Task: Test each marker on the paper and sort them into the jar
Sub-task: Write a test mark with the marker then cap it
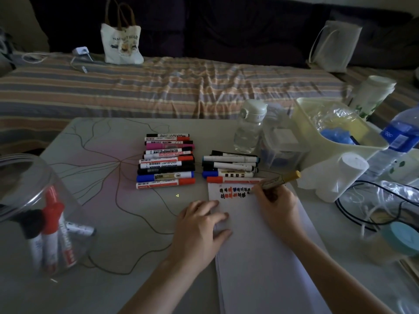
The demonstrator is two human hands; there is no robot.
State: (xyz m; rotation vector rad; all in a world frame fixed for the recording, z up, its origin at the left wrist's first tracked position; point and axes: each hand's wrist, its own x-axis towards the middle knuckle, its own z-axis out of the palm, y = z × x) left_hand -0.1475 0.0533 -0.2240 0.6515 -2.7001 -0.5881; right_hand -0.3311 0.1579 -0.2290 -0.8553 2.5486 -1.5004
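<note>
Two hands are seen over a pale table (108,223) with a brown line pattern. The right hand (277,202) is curled round a yellow-ended marker (280,180), pinched near its tip, which is pressed to the upper part of the paper (260,241); the barrel is tilted up and to the right. The left hand (199,225) is laid flat with relaxed fingers on the paper's left edge, half on the table. Two rows of small test marks (233,192) in black, red and blue are recorded across the top of the sheet, the marker tip standing at the right end of them.

Beyond the paper, two groups of markers are laid side by side: a larger stack (167,160) to the left, and a smaller stack (230,166) just behind the sheet, its nearest red-capped one touching the paper's top edge. At the near left, a clear jar (29,211) is seen, with several markers standing inside, red and black caps uppermost.

To the right are noted a clear bottle (249,128), a pale plastic bin (335,132) holding crumpled wrapping, a white roll (350,168) and black cables (374,205). Behind the table, a striped bed cover (158,87) bears a tote bag (121,37).
</note>
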